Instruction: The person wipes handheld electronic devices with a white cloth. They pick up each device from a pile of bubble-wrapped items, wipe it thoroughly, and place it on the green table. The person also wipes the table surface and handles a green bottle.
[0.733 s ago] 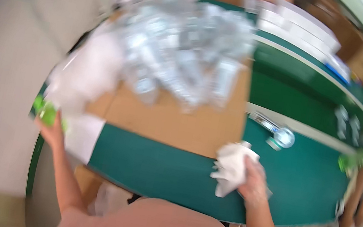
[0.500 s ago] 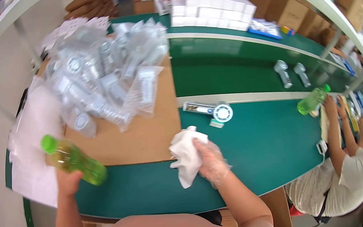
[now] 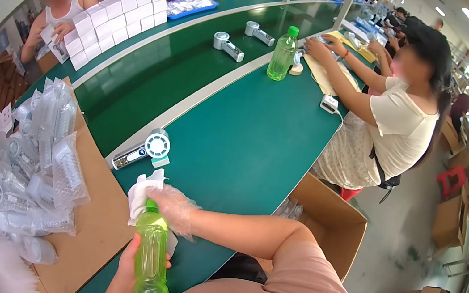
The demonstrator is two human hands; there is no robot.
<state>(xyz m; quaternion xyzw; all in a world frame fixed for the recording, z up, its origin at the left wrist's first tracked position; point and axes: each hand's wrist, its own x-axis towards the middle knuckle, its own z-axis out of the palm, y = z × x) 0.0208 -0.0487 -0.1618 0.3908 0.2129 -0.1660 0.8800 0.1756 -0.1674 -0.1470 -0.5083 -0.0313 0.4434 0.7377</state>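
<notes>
My left hand (image 3: pixel 128 266) is wrapped round the body of a green plastic bottle (image 3: pixel 153 258), held tilted near my front. At its green cap is my right hand (image 3: pixel 167 202), in a clear plastic glove, with a crumpled white cloth (image 3: pixel 139 199) in its grip. The right fingers partly cover the cap, and whether they grip it cannot be seen. Just beyond the cloth, a white and grey handheld fan (image 3: pixel 143 148) lies on the green table (image 3: pixel 236 134), beside a small pale green block (image 3: pixel 160 162).
Bagged fans (image 3: pixel 33 167) lie heaped on cardboard (image 3: pixel 96 203) at left. Two fans (image 3: pixel 229 46) lie on the green belt (image 3: pixel 154 66). Another green bottle (image 3: pixel 282 54) stands near a co-worker (image 3: pixel 406 114) at right. White boxes (image 3: pixel 116 19) are stacked beyond; an open carton (image 3: pixel 328 219) stands beside me.
The view has turned right. My left hand has brought the bottle from the left to my front, and my right hand with the cloth now meets its cap.
</notes>
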